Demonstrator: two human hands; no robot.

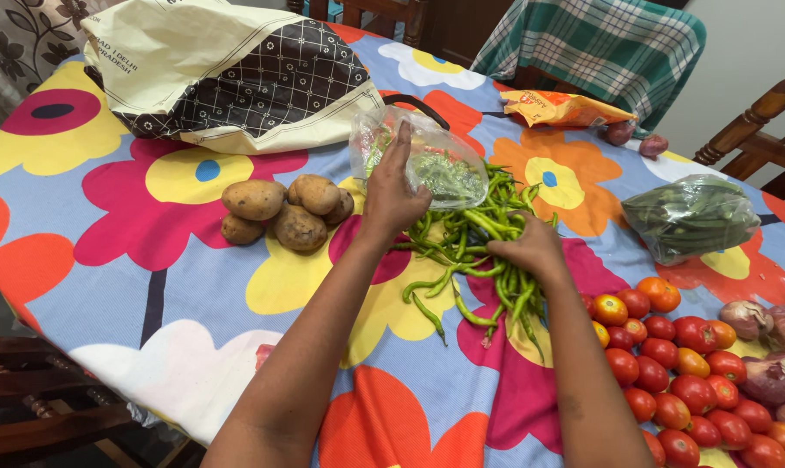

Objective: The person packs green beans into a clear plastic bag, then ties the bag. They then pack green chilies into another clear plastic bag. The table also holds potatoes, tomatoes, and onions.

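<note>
My left hand (394, 194) grips the near edge of a clear plastic bag (440, 165) with greens inside, lying on the flowered tablecloth (176, 286). My right hand (531, 249) rests on a loose pile of long green chillies (470, 251) spread in the middle of the table, fingers curled around some of them. The bag lies just behind the chilli pile.
Several potatoes (284, 212) lie left of my left hand. A large cream and black cloth bag (228, 74) sits at the back left. Tomatoes (678, 373) and onions (774, 347) fill the near right. A bag of green okra (689, 217) and an orange packet (561, 108) lie at the right back. Wooden chairs surround the table.
</note>
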